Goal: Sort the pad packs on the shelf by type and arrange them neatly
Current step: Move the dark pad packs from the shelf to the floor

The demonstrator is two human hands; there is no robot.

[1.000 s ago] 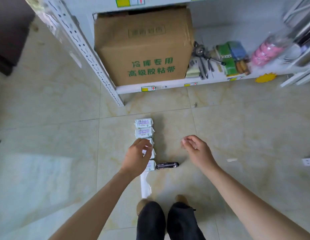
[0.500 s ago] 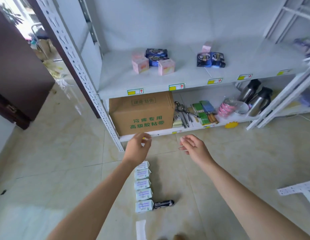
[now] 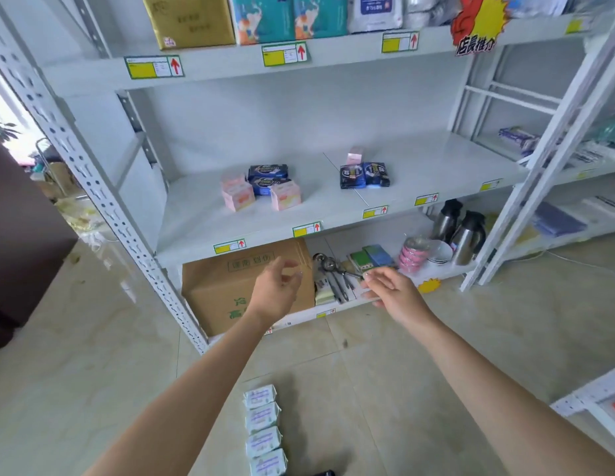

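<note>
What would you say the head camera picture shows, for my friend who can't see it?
Two empty hands, the left hand and the right hand, reach toward a white shelf where pink pad packs and dark blue pad packs sit mixed together. A row of pale green pad packs lies on the floor below.

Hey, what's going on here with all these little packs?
A person is sorting pad packs at a white metal shelf. The left hand and right hand are both empty, held out in front of it. On its middle level, pink packs and dark blue packs sit mixed in two clusters. A row of pale green packs lies on the tiled floor.
</note>
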